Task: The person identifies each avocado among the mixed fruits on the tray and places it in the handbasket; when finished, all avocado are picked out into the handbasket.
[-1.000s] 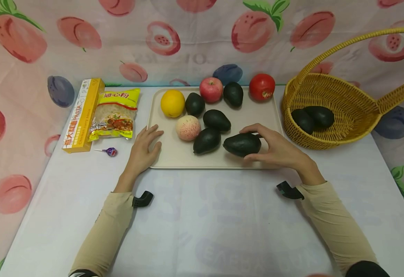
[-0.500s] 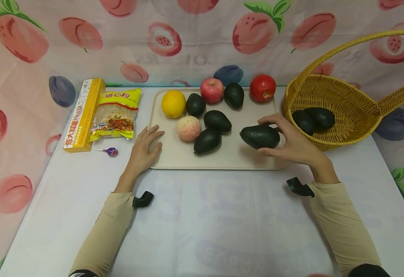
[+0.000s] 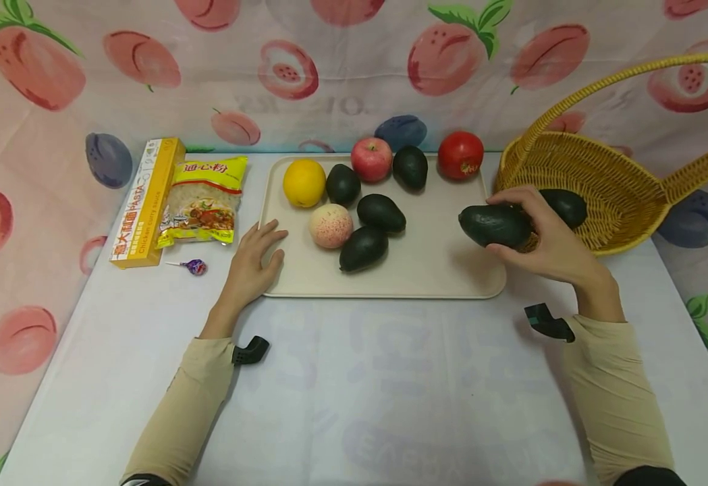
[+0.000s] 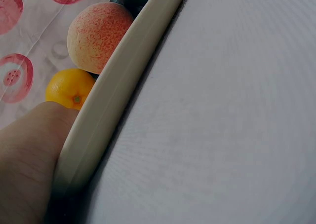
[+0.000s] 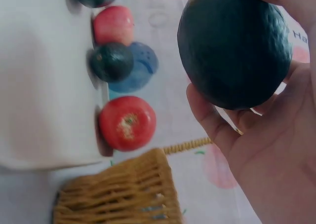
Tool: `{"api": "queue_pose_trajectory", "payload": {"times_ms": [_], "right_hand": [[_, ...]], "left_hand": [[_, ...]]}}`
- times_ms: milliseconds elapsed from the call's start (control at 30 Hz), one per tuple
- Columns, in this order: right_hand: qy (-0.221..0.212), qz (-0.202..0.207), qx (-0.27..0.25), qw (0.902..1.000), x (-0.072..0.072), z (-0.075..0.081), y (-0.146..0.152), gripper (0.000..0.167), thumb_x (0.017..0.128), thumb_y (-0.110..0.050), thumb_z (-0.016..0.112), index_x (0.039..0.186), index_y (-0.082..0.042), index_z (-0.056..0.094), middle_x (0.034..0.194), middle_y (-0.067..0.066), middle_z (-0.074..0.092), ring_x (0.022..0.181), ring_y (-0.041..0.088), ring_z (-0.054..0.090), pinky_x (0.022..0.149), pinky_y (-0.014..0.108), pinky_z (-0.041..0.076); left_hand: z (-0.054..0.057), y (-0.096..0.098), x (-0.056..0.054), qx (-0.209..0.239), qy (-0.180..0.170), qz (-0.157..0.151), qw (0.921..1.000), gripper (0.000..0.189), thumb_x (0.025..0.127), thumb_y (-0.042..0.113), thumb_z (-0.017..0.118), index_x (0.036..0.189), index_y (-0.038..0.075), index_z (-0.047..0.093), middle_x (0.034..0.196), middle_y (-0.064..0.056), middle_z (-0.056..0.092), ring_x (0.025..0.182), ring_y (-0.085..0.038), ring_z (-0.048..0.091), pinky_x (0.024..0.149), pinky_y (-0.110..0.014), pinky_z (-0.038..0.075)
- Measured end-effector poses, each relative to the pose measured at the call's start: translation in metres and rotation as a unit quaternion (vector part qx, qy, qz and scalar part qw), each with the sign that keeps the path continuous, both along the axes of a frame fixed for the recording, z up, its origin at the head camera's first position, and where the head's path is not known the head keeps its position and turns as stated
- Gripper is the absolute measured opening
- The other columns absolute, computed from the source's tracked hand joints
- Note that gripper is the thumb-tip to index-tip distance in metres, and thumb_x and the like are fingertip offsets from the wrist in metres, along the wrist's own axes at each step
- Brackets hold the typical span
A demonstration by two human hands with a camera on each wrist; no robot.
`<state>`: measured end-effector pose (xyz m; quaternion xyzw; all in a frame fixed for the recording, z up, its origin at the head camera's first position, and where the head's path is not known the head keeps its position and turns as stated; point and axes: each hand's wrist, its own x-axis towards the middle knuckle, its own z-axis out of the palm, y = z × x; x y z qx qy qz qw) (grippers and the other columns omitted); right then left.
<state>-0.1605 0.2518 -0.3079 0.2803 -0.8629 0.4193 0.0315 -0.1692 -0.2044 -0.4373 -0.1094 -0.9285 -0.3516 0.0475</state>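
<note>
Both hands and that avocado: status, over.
Right hand holding dark green oval avocado aloft by right end of cream rectangular tray. Left hand rests at tray's left edge. Possible obstruction: yellow wicker basket rim alongside.

A white table (image 3: pixel 390 385) carries a tray (image 3: pixel 429 273), wicker basket (image 3: pixel 623 172), pasta box (image 3: pixel 149 202), yellow packet (image 3: pixel 203 201) and lollipop (image 3: pixel 196 266).

Far: pale-pink fabric backdrop (image 3: pixel 354 61) printed with rounded red peaches (image 3: pixel 441 64), oval blue plums (image 3: pixel 109 160) and green leaves (image 3: pixel 453 12) | Left and right: same patterned fabric | Near: white cloth-covered tabletop (image 3: pixel 402 391), faint lavender lettering (image 3: pixel 384 442) | Light: soft, shadows blurred
</note>
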Motion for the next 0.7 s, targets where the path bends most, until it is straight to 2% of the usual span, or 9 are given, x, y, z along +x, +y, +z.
{"api": "queue_pose_trajectory", "payload": {"times_ms": [133,433,700], "right_hand": [[-0.004,-0.022,-0.001,0.9997,-0.002,0.001,0.010,0.070,0.063,0.010,0.077,0.127,-0.001,0.050,0.123,-0.002,0.045,0.110,0.005,0.042,0.091,0.009,0.034],[-0.001,-0.055,-0.032,0.9980,-0.006,0.001,0.034,0.069,0.063,0.013,0.074,0.126,0.002,0.051,0.121,-0.009,0.046,0.109,0.007,0.045,0.091,0.009,0.036],[0.017,-0.074,-0.057,0.9955,-0.011,-0.003,0.049,0.068,0.064,0.013,0.072,0.128,0.002,0.052,0.120,-0.004,0.050,0.106,0.007,0.048,0.088,0.007,0.040]], "left_hand": [[0.000,0.000,0.000,0.001,-0.001,0.000,1.0000,0.036,0.092,0.017,0.055,0.128,0.014,0.059,0.148,-0.008,0.042,0.143,-0.034,0.023,0.116,-0.056,0.019],[-0.001,0.000,0.000,0.002,0.006,-0.003,1.0000,0.036,0.092,0.017,0.055,0.128,0.013,0.058,0.148,-0.008,0.042,0.143,-0.036,0.023,0.115,-0.057,0.019],[-0.001,-0.001,0.000,0.002,0.003,-0.001,1.0000,0.036,0.092,0.017,0.055,0.128,0.014,0.058,0.148,-0.007,0.042,0.143,-0.034,0.023,0.116,-0.057,0.019]]}}
